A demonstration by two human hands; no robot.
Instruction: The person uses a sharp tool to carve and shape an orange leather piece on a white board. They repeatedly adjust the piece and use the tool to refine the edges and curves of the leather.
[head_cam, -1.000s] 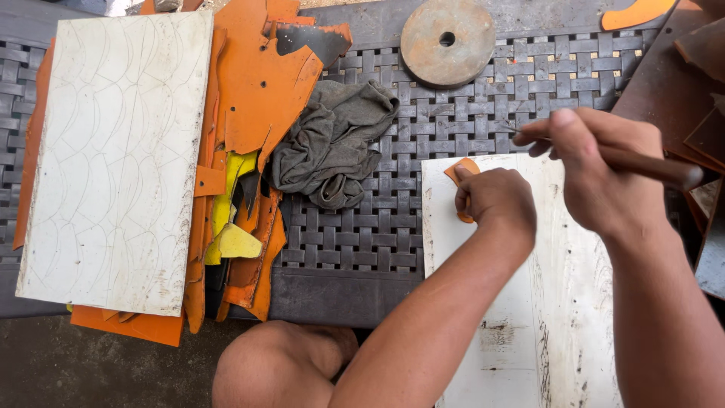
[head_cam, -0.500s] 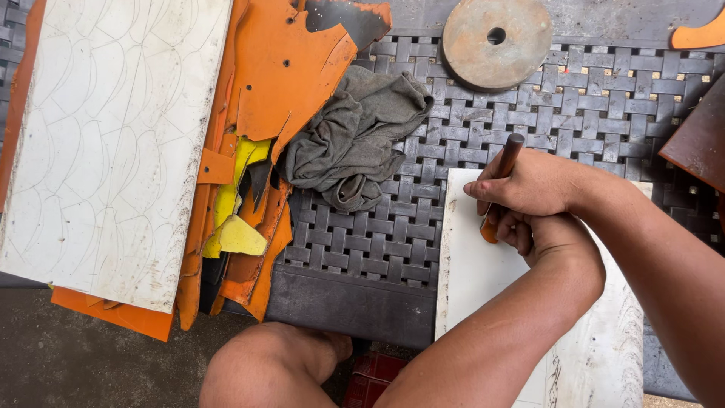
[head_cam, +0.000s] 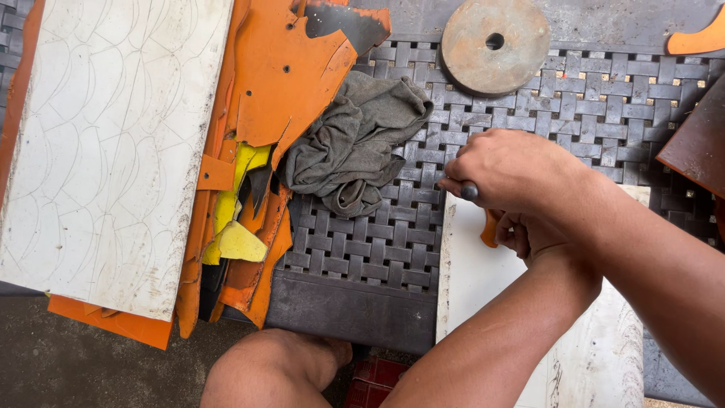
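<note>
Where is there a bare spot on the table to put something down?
Bare dark woven table shows between the crumpled grey cloth and the white board under the hands, and again right of the round rusty metal disc. The left is crowded: big scratched white board, orange and yellow leather scraps.

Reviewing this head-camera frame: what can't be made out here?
- Tool: only its dark butt end shows; the right hand covers the rest.
- Left hand: mostly hidden under the right hand.
- Small orange piece: largely covered by both hands.
- White cutting board: crossed by the forearms, cut off at the bottom edge.
</note>
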